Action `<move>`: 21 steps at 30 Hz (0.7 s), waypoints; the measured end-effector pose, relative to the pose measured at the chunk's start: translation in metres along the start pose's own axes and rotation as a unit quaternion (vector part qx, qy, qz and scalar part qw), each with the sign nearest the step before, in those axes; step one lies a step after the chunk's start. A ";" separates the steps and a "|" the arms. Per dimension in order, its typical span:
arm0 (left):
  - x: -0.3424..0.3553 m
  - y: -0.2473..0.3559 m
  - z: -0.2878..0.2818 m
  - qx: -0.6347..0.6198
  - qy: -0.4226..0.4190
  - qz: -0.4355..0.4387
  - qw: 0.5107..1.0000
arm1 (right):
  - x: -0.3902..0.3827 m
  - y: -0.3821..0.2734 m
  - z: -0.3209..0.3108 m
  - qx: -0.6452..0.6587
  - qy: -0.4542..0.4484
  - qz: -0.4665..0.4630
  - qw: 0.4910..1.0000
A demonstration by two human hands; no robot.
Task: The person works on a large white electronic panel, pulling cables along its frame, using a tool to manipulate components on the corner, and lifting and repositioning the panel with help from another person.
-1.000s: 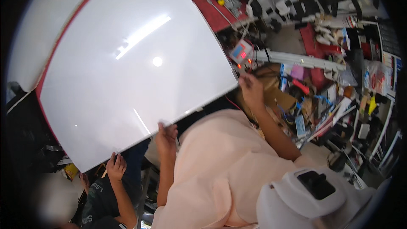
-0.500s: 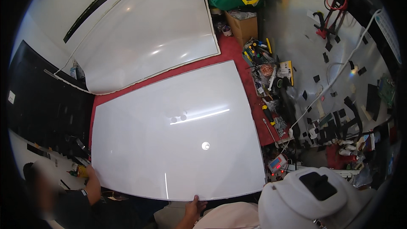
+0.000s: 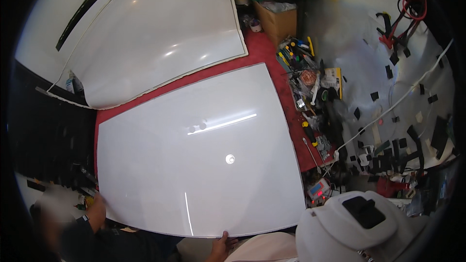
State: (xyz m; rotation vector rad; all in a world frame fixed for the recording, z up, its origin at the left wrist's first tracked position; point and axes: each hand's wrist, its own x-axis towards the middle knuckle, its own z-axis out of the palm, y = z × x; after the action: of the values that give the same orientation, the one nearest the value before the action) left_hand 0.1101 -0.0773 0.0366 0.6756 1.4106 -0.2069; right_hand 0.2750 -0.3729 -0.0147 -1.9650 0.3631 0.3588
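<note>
A large glossy white panel [image 3: 160, 165] lies across a red-covered table [image 3: 257, 48], its near edge toward me. My left hand [image 3: 222, 246] is closed on the middle of that near edge, thumb on top, with the other fingers partly hidden. My right hand does not show; a white rounded housing [image 3: 315, 223] with a black block blocks the lower right. At the panel's near left corner, another person's hand [image 3: 97, 209] touches or holds the edge.
Behind the panel lies a second large whitish sheet [image 3: 160, 43] with a pale border. Tools and small parts [image 3: 301, 68] crowd the table's right side, below a cardboard box [image 3: 276, 22]. A small display unit [image 3: 318, 189] glows near the right corner. A white cable [image 3: 388, 109] crosses a grey surface.
The whole view has shifted slightly, with the left-hand side of the scene moving further left. My left hand keeps its place on the panel's near edge; the other person's hand stays at the corner.
</note>
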 end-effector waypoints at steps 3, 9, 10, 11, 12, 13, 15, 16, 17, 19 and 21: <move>-0.003 0.006 0.011 -0.018 -0.044 0.056 0.997 | -0.012 -0.018 -0.010 -0.012 0.031 0.024 0.999; -0.010 0.002 -0.001 0.071 0.001 0.026 0.997 | 0.004 -0.075 -0.007 0.091 0.017 0.099 0.991; -0.010 0.008 0.003 0.107 0.000 0.041 0.993 | 0.010 -0.073 -0.005 0.112 0.021 0.101 0.988; -0.015 0.011 0.006 0.238 -0.006 0.047 0.970 | 0.011 -0.070 -0.008 0.071 0.031 0.083 0.993; -0.027 0.019 0.014 0.361 -0.010 0.060 0.930 | 0.009 -0.068 -0.011 0.035 0.040 0.060 0.997; -0.032 0.027 0.021 0.473 -0.009 0.076 0.878 | 0.012 -0.066 -0.010 -0.002 0.045 0.030 0.999; -0.034 0.042 0.024 0.518 -0.051 0.067 0.851 | 0.018 -0.067 -0.001 -0.041 0.072 -0.064 0.994; -0.035 0.050 0.029 0.541 -0.068 0.064 0.836 | 0.028 -0.087 0.001 -0.064 0.080 -0.107 0.989; -0.033 0.059 0.041 0.518 -0.076 0.124 0.843 | 0.037 -0.111 0.005 -0.086 0.090 -0.150 0.981; -0.035 0.086 0.078 0.467 -0.091 0.242 0.846 | 0.067 -0.132 0.032 0.015 0.136 -0.130 0.982; -0.027 0.120 0.115 0.486 -0.108 0.339 0.798 | 0.098 -0.157 0.056 0.078 0.158 -0.129 0.976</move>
State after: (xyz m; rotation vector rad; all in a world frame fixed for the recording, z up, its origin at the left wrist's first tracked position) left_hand 0.2635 -0.0516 0.1007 1.8984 0.6776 -0.4243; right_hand 0.4235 -0.2686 0.0518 -1.8849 0.3229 -0.1486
